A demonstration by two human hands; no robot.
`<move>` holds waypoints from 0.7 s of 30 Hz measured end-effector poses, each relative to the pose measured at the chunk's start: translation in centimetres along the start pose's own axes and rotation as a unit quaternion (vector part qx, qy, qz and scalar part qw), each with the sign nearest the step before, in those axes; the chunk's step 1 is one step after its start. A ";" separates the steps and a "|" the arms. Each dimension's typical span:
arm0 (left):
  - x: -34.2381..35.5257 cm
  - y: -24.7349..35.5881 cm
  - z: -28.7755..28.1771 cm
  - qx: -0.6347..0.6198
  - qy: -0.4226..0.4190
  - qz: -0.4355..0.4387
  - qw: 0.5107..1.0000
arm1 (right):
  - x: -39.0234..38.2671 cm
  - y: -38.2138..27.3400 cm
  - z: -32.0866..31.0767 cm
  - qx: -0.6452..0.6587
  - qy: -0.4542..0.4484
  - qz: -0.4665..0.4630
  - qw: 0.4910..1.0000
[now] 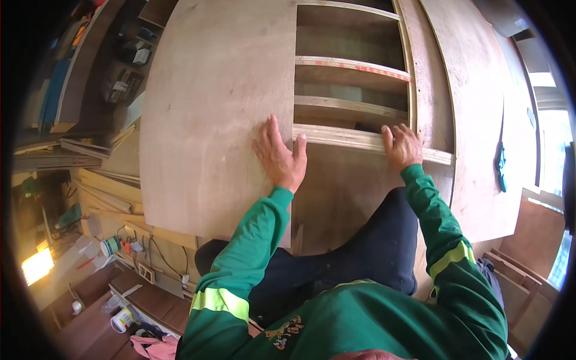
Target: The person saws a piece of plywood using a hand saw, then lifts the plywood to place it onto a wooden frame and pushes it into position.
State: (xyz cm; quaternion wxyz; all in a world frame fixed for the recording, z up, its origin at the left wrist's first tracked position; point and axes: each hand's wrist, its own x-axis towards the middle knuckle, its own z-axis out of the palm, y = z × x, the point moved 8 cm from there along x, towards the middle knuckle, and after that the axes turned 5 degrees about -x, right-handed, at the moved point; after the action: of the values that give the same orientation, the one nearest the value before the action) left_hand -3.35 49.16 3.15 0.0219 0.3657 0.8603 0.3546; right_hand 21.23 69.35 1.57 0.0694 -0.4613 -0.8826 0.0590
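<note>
My left hand (281, 157) lies flat with spread fingers on a large pale plywood panel (210, 114), close to its right edge. The thumb points up beside that edge, near the end of a wooden rail (342, 137). My right hand (403, 147) grips this rail toward its right end, fingers bent over the far side. The rail belongs to an open plywood frame with several crosspieces; one crosspiece (354, 65) has red marks along it. Dark hollow spaces show between them. Nothing loose is visible in either hand.
Another tall plywood sheet (480, 120) stands to the right. Wood offcuts (105, 195) are stacked at the left. At lower left are cables (159, 255), a white tub (123, 319) and a pink cloth (155, 347). A bright lamp (37, 266) glows at far left.
</note>
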 end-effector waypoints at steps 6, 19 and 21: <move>-0.1 -0.2 -0.9 -0.079 0.066 0.010 0.995 | -0.3 -0.5 -0.7 0.012 0.027 0.006 1.000; 0.7 0.8 -0.6 -0.023 0.134 0.028 0.990 | 2.2 1.2 0.1 -0.024 -0.199 0.056 0.978; 1.0 -0.9 -1.4 0.041 0.146 0.026 0.988 | 3.5 -1.6 1.0 0.001 -0.238 0.052 0.970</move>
State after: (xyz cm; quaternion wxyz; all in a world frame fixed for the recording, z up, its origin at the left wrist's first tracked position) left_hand -5.07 48.52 3.88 -0.1286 0.3326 0.8584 0.3688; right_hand 17.85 71.27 1.13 -0.1455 -0.4790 -0.8485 0.1715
